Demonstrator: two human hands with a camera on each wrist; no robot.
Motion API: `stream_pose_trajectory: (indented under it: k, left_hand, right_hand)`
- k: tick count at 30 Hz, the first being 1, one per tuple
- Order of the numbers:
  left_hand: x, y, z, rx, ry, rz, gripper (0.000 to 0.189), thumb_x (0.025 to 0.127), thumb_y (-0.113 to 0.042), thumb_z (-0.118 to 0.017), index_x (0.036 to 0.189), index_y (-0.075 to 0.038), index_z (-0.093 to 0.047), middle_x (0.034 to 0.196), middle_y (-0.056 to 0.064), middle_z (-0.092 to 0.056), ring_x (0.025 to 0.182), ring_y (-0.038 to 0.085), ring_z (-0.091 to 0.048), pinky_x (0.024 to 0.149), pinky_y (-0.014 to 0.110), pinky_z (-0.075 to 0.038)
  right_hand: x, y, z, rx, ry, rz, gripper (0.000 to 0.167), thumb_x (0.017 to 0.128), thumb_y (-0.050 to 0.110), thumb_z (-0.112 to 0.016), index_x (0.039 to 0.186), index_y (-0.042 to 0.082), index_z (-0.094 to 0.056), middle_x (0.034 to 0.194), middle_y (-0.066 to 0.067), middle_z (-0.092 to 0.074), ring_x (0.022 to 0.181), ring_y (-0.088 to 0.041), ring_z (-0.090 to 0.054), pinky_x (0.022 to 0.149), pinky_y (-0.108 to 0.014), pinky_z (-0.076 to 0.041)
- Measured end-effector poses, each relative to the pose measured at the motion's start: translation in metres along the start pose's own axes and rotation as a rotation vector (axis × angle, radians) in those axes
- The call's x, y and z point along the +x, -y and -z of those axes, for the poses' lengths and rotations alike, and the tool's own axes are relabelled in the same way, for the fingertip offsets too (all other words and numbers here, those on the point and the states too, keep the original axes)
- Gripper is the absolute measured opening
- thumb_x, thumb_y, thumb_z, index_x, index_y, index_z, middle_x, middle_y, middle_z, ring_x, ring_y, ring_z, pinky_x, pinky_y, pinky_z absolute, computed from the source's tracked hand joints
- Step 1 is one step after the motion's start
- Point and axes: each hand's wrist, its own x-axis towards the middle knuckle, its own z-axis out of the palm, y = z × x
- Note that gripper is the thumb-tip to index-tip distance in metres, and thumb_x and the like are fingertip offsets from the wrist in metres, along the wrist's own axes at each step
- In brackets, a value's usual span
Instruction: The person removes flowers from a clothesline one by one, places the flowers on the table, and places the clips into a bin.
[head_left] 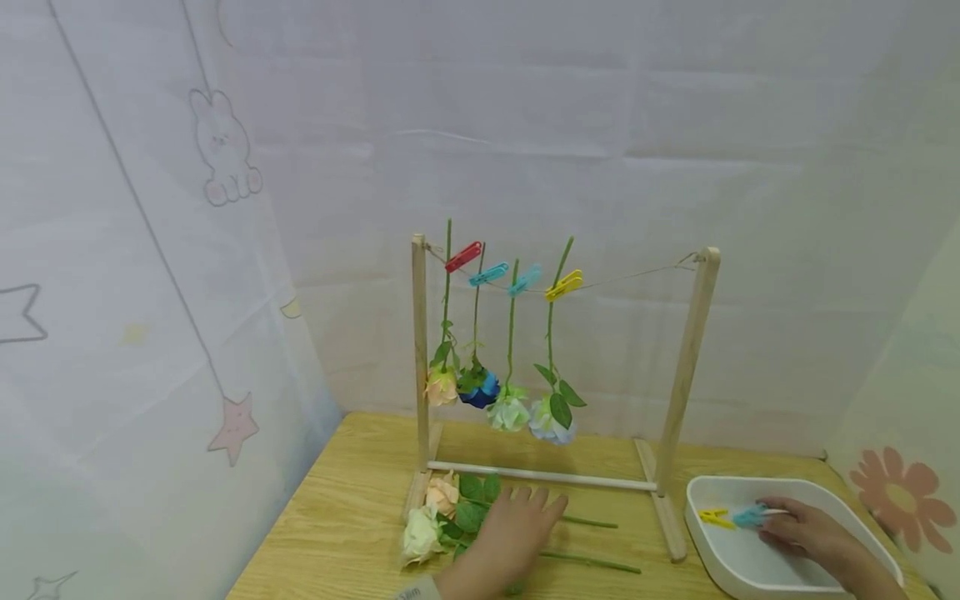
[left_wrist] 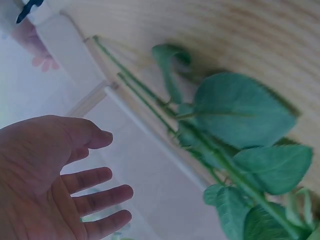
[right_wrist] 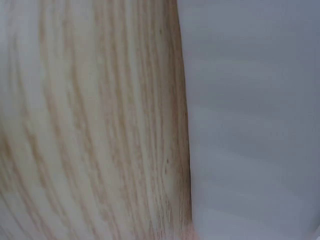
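Two loose roses [head_left: 442,521] lie on the table [head_left: 345,517] under the rack [head_left: 686,375]; left hand [head_left: 513,533] hovers flat, fingers spread, over their stems. Right hand [head_left: 798,525] pinches a blue clip [head_left: 750,516] in the white tray [head_left: 738,567]. Best grip one stem mid-length, clear of leaves.

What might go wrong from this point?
1. The left hand is open over two loose flowers; it might grab both stems at once.
2. The right hand pinches a blue clip by its end; it may slip back into the tray.
3. Four flowers already crowd the string at left; reaching in could knock one.
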Motion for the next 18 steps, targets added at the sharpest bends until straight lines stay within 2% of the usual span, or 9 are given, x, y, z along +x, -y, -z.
stream_pose_trajectory:
  k: [2,4,6,9,11,13,18]
  left_hand:
    - [0.002,0.003,0.006,-0.009,-0.056,0.012,0.051,0.091,-0.029,-0.078,0.137,-0.032,-0.056,0.125,-0.004,-0.064,0.1,0.016,-0.066,0.081,0.035,-0.059]
    - [0.006,0.006,0.012,-0.026,-0.081,0.022,0.052,0.091,-0.027,-0.078,0.137,-0.03,-0.056,0.126,-0.003,-0.064,0.101,0.016,-0.066,0.081,0.035,-0.059]
    - [0.01,0.009,0.017,-0.047,-0.065,0.036,0.053,0.092,-0.028,-0.076,0.14,-0.029,-0.054,0.128,-0.003,-0.064,0.102,0.016,-0.067,0.081,0.035,-0.059]
    - [0.016,0.014,0.024,-0.087,-0.039,0.062,0.058,0.092,-0.03,-0.076,0.144,-0.03,-0.052,0.127,-0.006,-0.065,0.102,0.015,-0.067,0.082,0.035,-0.059]
    - [0.018,0.017,0.029,-0.107,-0.041,0.076,0.058,0.091,-0.03,-0.076,0.144,-0.029,-0.052,0.127,-0.006,-0.065,0.103,0.015,-0.067,0.081,0.035,-0.059]
    - [0.018,0.019,0.032,-0.139,-0.066,0.084,0.056,0.091,-0.026,-0.076,0.143,-0.028,-0.053,0.127,-0.005,-0.066,0.104,0.015,-0.067,0.082,0.035,-0.059]
    - [0.017,0.022,0.04,-0.209,-0.155,0.07,0.055,0.091,-0.022,-0.075,0.142,-0.025,-0.054,0.126,-0.004,-0.066,0.104,0.015,-0.068,0.082,0.033,-0.059]
  right_hand:
    - [-0.001,0.0,0.0,0.0,0.005,0.0,0.064,0.105,0.017,-0.056,0.142,-0.023,-0.023,0.113,-0.002,-0.068,0.099,-0.011,-0.07,0.085,-0.029,-0.058]
    - [0.0,0.0,-0.001,-0.006,-0.008,-0.012,0.065,0.104,0.018,-0.059,0.141,-0.023,-0.025,0.112,-0.003,-0.068,0.098,-0.012,-0.071,0.084,-0.03,-0.058]
    - [0.0,0.0,-0.002,-0.009,-0.03,-0.03,0.065,0.102,0.017,-0.06,0.141,-0.023,-0.026,0.111,-0.004,-0.069,0.098,-0.013,-0.071,0.084,-0.031,-0.059]
    - [0.003,-0.001,-0.007,-0.017,-0.105,-0.082,0.064,0.099,0.012,-0.063,0.142,-0.021,-0.03,0.107,-0.006,-0.07,0.094,-0.015,-0.072,0.082,-0.033,-0.059]
    - [0.004,-0.002,-0.009,-0.03,-0.134,-0.094,0.062,0.098,0.007,-0.063,0.141,-0.021,-0.03,0.106,-0.007,-0.071,0.093,-0.016,-0.072,0.081,-0.033,-0.059]
    - [0.005,-0.002,-0.011,-0.032,-0.174,-0.115,0.061,0.095,0.004,-0.065,0.141,-0.02,-0.033,0.103,-0.008,-0.072,0.089,-0.016,-0.071,0.079,-0.033,-0.06]
    - [0.005,-0.002,-0.012,-0.079,-0.172,-0.094,0.059,0.095,0.0,-0.064,0.139,-0.021,-0.031,0.1,-0.008,-0.07,0.086,-0.015,-0.069,0.077,-0.033,-0.06]
